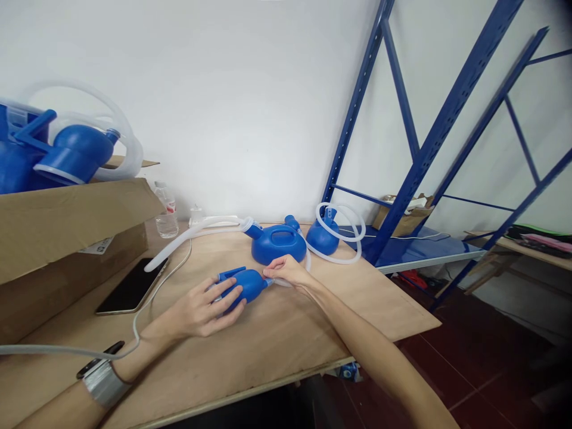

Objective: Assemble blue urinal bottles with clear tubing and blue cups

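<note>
My left hand wraps round a blue funnel-shaped plastic cup lying on the wooden tabletop. My right hand pinches a thin clear tube at the cup's narrow end. Just behind my hands sits a flat blue plastic container with a handle and a wide translucent hose leading off to the left. A second blue cup with a coiled clear tube lies to its right.
A black phone lies at the left beside a cardboard box piled with more blue parts. A small water bottle stands by the wall. Blue metal shelving stands at the right, past the table's edge.
</note>
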Action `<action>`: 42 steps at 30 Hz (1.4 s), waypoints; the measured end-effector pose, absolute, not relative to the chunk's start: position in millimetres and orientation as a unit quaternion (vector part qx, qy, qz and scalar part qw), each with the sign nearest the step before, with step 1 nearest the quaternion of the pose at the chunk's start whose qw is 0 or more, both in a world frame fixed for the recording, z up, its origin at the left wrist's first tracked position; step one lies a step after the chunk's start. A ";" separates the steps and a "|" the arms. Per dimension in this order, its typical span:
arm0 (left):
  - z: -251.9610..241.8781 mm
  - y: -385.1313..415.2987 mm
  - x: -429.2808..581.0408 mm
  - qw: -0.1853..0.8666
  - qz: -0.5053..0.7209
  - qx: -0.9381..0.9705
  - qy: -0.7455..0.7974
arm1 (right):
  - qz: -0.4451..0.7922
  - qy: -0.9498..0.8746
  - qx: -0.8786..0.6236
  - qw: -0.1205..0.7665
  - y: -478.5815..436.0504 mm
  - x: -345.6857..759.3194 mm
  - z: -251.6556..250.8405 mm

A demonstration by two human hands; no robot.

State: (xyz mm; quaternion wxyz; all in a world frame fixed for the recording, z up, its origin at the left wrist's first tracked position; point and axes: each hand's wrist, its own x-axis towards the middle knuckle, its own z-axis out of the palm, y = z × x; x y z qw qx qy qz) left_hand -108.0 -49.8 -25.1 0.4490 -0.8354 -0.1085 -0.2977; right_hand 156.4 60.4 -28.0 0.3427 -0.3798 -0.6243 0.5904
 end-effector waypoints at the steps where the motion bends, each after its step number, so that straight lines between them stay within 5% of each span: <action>1: -23.5 -50.9 -107.2 0.454 -0.298 -0.833 -0.103 | 0.595 -0.617 -0.380 0.347 59.5 155.5 -27.8; 20: -27.3 -49.4 -102.2 0.453 -0.281 -0.838 -0.112 | 0.575 -0.652 -0.384 0.312 59.2 154.9 -24.7; 31: -17.5 -47.5 -99.1 0.235 -0.284 -0.858 -0.358 | 0.432 -0.736 -0.345 0.391 37.5 137.7 -30.9; 42: -6.7 -14.1 -89.1 0.048 -0.082 -0.898 -0.429 | 0.346 -0.824 -0.264 0.364 19.7 135.2 -39.9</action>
